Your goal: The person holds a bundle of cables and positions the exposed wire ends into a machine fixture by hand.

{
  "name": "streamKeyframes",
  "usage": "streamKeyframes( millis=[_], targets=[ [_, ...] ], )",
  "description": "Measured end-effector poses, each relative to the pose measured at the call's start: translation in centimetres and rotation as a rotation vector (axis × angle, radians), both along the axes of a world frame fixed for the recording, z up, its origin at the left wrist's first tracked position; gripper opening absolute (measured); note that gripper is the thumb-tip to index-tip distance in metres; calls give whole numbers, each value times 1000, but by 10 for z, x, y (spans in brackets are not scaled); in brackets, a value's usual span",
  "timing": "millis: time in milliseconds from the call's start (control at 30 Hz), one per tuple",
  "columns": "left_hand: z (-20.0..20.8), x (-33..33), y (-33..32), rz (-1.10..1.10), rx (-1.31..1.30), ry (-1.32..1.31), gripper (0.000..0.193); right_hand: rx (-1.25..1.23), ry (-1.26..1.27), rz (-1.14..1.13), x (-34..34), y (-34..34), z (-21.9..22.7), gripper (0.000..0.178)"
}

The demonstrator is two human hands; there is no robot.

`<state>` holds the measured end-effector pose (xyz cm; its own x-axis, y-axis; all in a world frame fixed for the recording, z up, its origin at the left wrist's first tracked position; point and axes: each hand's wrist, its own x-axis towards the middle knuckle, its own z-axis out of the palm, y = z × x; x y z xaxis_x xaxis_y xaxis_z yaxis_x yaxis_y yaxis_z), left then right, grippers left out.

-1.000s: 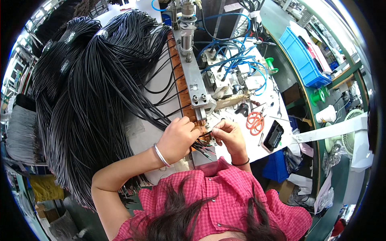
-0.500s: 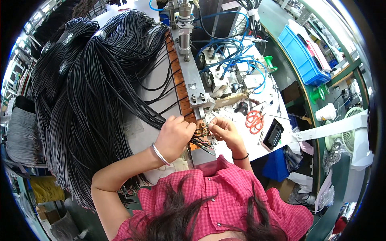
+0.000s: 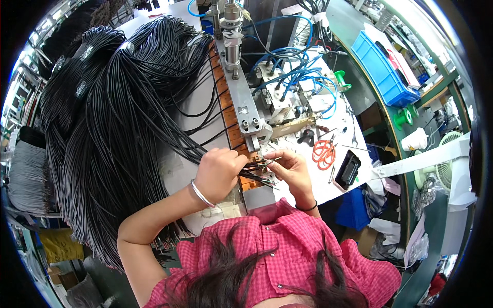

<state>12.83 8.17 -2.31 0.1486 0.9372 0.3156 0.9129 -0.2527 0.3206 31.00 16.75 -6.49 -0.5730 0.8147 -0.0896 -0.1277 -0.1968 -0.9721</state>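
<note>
head | left hand (image 3: 218, 173), right hand (image 3: 290, 168) pinch black cables (image 3: 255, 167)

Left hand (image 3: 220, 172) was curled into a loose fist, wrist bent, forearm angling up from the lower left. Right hand (image 3: 290, 167) sat just beside it, fingers (image 3: 275, 155) pinched together, pointing toward the left hand, forearm short and steep.
</note>
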Motion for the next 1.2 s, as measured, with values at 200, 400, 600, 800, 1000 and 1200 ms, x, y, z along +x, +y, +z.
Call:
streamKeyframes(
  millis=[200, 400, 600, 800, 1000, 1200],
  targets=[
    [6, 3, -1, -39, 7, 11, 11, -36, -7, -26, 1, 1, -6, 5],
    [3, 2, 0, -54, -11, -38, 15, -29, 54, -28, 4, 1, -13, 11],
    [11, 3, 0, 10, 7, -74, 21, -93, 58, 25, 5, 0, -4, 12],
    [9, 2, -1, -12, -18, -94, 18, -349, 208, 320, 14, 9, -4, 13],
    [8, 4, -1, -49, -50, -72, 15, -53, 56, 62, 6, 6, -12, 9],
    [2, 4, 0, -122, -12, -142, 14, -65, 34, 110, 7, 13, -23, 7]
  ],
)
